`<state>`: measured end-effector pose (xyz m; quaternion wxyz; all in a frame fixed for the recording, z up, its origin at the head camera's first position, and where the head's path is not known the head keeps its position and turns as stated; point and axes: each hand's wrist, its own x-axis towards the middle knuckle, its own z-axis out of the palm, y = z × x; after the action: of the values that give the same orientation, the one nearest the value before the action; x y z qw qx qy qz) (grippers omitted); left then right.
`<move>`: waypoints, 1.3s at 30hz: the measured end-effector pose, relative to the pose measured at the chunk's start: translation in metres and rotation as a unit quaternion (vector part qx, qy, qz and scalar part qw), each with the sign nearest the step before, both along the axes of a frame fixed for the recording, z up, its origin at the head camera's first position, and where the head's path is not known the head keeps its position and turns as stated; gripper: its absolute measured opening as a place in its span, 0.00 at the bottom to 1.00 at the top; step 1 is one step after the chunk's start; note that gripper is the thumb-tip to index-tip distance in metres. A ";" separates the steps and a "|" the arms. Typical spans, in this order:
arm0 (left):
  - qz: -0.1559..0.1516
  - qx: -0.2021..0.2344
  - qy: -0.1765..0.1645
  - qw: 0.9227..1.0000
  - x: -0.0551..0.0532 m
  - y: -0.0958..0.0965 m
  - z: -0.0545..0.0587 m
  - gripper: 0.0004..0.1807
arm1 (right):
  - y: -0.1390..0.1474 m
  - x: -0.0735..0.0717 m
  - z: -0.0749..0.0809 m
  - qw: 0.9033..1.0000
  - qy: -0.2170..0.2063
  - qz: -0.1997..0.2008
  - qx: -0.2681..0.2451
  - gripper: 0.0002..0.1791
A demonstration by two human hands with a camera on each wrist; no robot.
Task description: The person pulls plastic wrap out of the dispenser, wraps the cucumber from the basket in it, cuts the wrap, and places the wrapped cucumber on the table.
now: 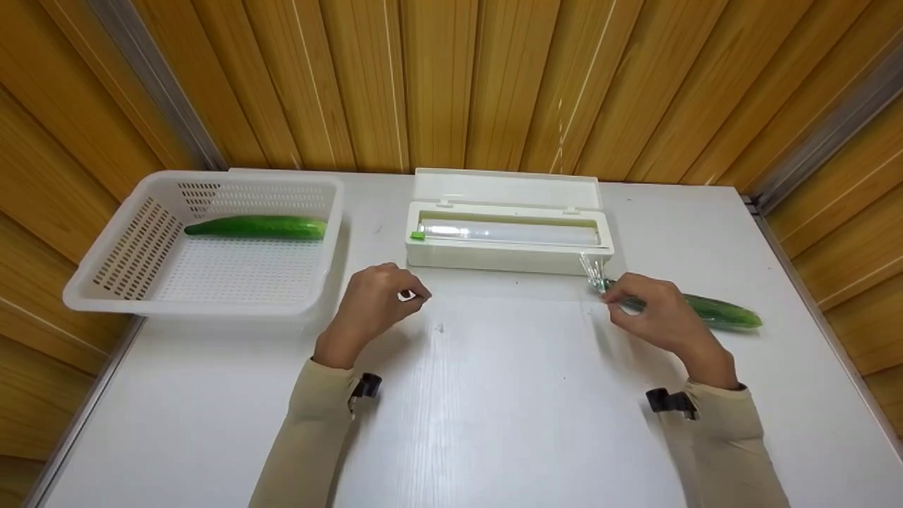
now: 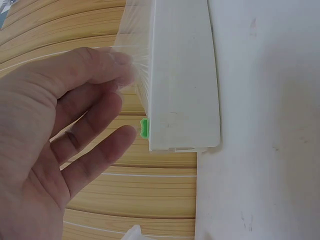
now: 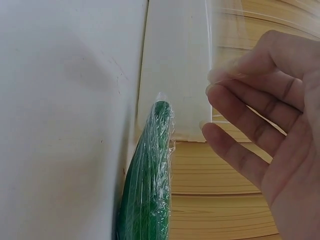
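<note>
My left hand (image 1: 377, 303) pinches the edge of clear cling film (image 2: 134, 30) between thumb and index finger, the other fingers loosely bent. On the other side my right hand (image 1: 659, 314) pinches the film too, thumb against index finger. Between the hands the sheet is nearly invisible in the head view. It runs from the white wrap dispenser (image 1: 508, 257), whose lid stands raised, with a film roll (image 1: 508, 231) inside and a green slider (image 1: 417, 236) at its left end. Beside and partly behind my right hand lies a film-wrapped cucumber (image 1: 726, 312), its film twisted at the tip.
At the left stands a white perforated basket (image 1: 204, 307) holding an unwrapped cucumber (image 1: 257, 226). Wood-look panels (image 1: 437, 85) rise behind the white table (image 1: 494, 423). The dispenser sits near the table's back edge.
</note>
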<state>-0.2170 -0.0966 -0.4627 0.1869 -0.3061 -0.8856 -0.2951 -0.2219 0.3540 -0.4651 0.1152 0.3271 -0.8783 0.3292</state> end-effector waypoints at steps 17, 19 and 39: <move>-0.023 -0.003 -0.069 0.997 0.003 -0.004 0.008 0.10 | -0.001 0.007 0.010 0.998 -0.057 -0.013 0.019 0.17; -0.027 -0.002 -0.077 0.997 0.003 -0.005 0.008 0.10 | -0.001 0.007 0.010 0.997 -0.072 -0.016 0.023 0.17; -0.029 -0.022 -0.118 0.992 0.005 -0.006 0.012 0.09 | -0.001 0.011 0.011 0.992 -0.123 -0.006 0.036 0.14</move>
<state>-0.2118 -0.1022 -0.4505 0.0660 -0.2991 -0.8984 -0.3147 -0.2112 0.3526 -0.4540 -0.0040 0.2831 -0.8988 0.3347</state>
